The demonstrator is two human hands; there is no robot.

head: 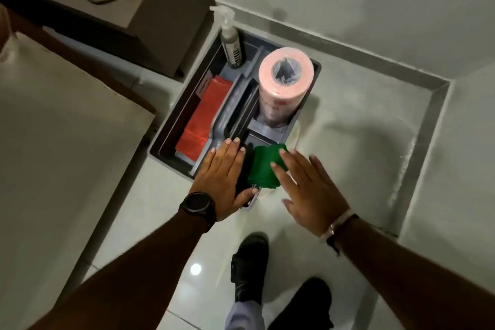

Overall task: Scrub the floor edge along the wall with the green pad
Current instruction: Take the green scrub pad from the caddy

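Both my hands are open and empty, the left hand [219,177] flat beside the pad [263,169], my right hand [310,190] just touching its far edge in the caddy [171,139], so a careless grab could tip the roll [285,80] ahead.

Caddy [171,139] blocks left wall — floor edge [417,139] right open

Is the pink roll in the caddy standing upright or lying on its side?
Upright. The pink roll stands on end in the grey caddy; its round top and hollow core face the camera.
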